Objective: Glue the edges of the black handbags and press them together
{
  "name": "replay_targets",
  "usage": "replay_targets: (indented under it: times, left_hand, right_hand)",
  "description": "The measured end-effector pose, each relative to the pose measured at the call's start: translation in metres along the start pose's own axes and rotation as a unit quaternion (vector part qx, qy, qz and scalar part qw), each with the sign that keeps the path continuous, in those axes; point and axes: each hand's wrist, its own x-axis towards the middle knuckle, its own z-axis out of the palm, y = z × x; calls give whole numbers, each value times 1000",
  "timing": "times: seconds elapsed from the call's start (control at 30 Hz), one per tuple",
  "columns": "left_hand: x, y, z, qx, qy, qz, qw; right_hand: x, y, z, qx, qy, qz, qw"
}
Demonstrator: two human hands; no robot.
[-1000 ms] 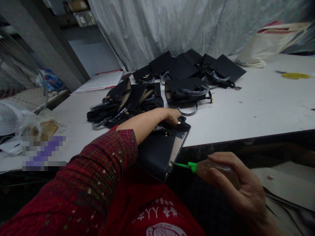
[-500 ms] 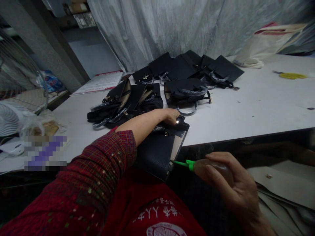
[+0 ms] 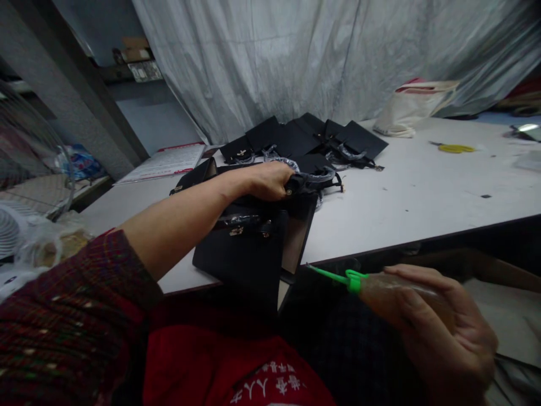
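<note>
My left hand (image 3: 273, 179) reaches across the table, its fingers closed on the upper part of a black handbag (image 3: 245, 256). That bag stands tilted at the table's front edge, its beige inner side showing on the right. My right hand (image 3: 448, 327) is wrapped round a soft clear glue bottle (image 3: 399, 293) of amber liquid. The bottle's thin green nozzle points left, toward the bag's open side, apart from it. Just beyond my left hand lies another black bag with a plastic-wrapped handle (image 3: 319, 177).
More black handbags (image 3: 296, 138) lie in a heap at the back of the white table (image 3: 422, 192). Yellow-handled scissors (image 3: 456, 148) and a cream cloth bag (image 3: 416, 107) are on the right. A printed sheet (image 3: 163, 163) and a white fan (image 3: 10, 231) are on the left.
My left hand has moved up and forward in view, and the front bag stands more raised and open. My right hand has drawn the bottle rightward, its nozzle away from the bag's edge.
</note>
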Motion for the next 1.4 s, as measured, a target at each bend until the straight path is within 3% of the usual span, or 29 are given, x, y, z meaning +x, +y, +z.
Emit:
replay_targets:
  times: [0.13,0.33,0.53,0.67,0.8,0.97,1.13,1.3,1.4]
  left_hand:
    - [-13,12,-21,49,65,-34,996]
    - [-28,34,0,92,160,-51,982]
    - [-47,40,16,87,180,-89,976]
    - [-56,42,20,85,174,-114,975]
    - [-58,41,23,81,169,-128,974]
    - [-50,38,24,94,179,-118,972]
    - [-40,37,25,103,191,-90,972]
    - [-34,38,30,124,199,-83,969]
    - [-32,39,33,141,194,-71,968]
  right_hand:
    - [4,0,6,11,48,1,999]
    - [16,24,15,-42,8,-58,997]
    - [26,44,31,-62,-79,-99,990]
    - [30,42,40,-73,-100,-171,977]
    - [33,38,39,-65,-144,-167,973]
    - [40,40,40,-72,-119,-183,973]
    - [43,42,43,-54,-164,-175,969]
    - [46,46,41,-54,-127,-216,967]
    - [47,46,41,-63,-164,-196,965]
